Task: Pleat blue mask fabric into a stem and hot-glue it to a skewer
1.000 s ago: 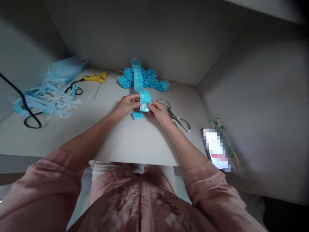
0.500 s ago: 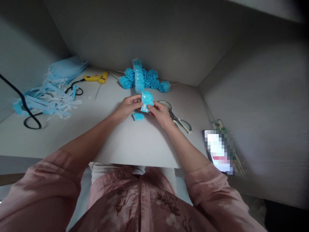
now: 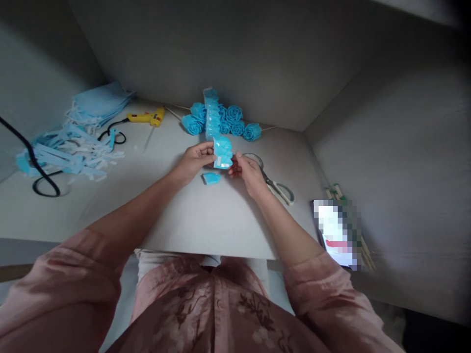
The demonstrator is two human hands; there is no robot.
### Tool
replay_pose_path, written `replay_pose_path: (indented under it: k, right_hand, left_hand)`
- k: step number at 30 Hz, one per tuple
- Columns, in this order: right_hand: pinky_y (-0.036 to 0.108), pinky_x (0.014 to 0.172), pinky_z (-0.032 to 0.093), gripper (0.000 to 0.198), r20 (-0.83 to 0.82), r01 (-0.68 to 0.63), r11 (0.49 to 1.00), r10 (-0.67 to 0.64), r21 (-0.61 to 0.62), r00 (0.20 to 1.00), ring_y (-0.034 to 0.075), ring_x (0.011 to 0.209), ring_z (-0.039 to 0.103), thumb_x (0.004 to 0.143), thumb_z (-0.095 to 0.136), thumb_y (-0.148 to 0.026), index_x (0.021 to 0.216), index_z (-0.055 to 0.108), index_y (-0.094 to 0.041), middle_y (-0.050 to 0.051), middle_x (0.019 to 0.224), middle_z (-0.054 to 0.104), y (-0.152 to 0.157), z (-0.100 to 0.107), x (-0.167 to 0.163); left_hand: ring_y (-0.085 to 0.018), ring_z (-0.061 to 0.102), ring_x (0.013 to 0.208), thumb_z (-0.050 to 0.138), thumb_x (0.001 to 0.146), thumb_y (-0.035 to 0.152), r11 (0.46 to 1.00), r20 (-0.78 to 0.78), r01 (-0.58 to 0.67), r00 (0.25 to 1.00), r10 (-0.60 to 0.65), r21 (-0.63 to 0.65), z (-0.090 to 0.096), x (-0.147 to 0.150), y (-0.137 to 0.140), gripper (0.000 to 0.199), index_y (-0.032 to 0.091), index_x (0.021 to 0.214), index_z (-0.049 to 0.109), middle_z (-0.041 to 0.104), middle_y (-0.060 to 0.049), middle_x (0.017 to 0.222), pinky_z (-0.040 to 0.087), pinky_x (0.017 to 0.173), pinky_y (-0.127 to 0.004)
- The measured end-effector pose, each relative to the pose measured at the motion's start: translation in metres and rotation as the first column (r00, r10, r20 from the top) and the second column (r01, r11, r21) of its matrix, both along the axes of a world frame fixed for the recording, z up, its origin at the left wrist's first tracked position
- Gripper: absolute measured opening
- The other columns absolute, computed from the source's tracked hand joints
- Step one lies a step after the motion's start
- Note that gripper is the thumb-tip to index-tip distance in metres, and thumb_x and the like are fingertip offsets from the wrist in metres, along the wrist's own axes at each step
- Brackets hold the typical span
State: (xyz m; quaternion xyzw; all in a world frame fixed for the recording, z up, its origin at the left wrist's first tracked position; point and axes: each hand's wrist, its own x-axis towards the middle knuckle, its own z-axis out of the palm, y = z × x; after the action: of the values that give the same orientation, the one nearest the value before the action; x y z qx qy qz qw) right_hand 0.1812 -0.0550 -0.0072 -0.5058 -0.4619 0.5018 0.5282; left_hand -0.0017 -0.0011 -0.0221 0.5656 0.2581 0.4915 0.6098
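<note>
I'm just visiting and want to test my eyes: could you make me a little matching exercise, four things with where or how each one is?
1. long blue scalloped strip
2. small flat blue piece
3. yellow plastic glue gun
4. metal scissors with whitish handles

A. to the right of the right hand
B. joined to a black cord
C. pinched in the left hand
D. lying on the tabletop between the hands

Pairs: 1-C, 2-D, 3-B, 4-A
</note>
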Motion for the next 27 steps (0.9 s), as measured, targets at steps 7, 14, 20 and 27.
replay_pose_path:
  k: [7,14,20,27]
  right_hand:
    - [0.025,0.056,0.047,0.052,0.091,-0.036,0.999,0.032,0.040,0.995,0.012,0.060,0.056,0.072,0.078,-0.070,0.069,0.060,-0.022,-0.002,0.063,0.057,-0.002,-0.003,0.000]
    - [0.028,0.057,0.045,0.050,0.086,-0.047,0.996,0.041,0.077,0.995,0.013,0.060,0.053,0.072,0.078,-0.068,0.063,0.057,-0.023,-0.003,0.061,0.054,-0.001,-0.004,0.000]
    - [0.027,0.056,0.044,0.050,0.003,-0.004,0.996,0.003,0.087,1.000,0.014,0.062,0.051,0.065,0.084,-0.067,0.079,0.062,-0.024,-0.004,0.066,0.056,-0.001,-0.001,-0.003]
    - [0.027,0.061,0.039,0.048,0.080,-0.014,0.987,0.001,0.163,0.997,0.012,0.063,0.043,0.070,0.080,-0.064,0.068,0.056,-0.023,-0.005,0.065,0.048,0.000,-0.003,-0.002]
  left_hand:
    - [-0.014,0.063,0.074,0.083,0.068,0.028,1.000,-0.056,0.009,0.998,-0.009,-0.003,0.003,0.003,-0.007,0.038,0.014,0.103,0.076,0.071,-0.002,0.085,0.051,0.069,-0.025]
    - [-0.014,0.063,0.075,0.082,0.069,0.030,1.000,-0.093,0.005,0.996,-0.005,0.006,0.003,0.004,-0.008,0.040,0.014,0.106,0.075,0.069,-0.002,0.085,0.053,0.070,-0.027]
    - [-0.013,0.061,0.075,0.084,0.069,0.027,1.000,-0.124,0.015,0.992,-0.015,-0.003,0.001,0.004,-0.009,0.045,0.015,0.111,0.075,0.067,-0.001,0.085,0.050,0.070,-0.025]
    - [-0.013,0.058,0.067,0.084,0.071,0.040,0.999,-0.128,0.037,0.991,-0.042,-0.038,0.005,0.005,-0.011,0.035,0.015,0.094,0.077,0.066,-0.001,0.074,0.047,0.066,-0.026]
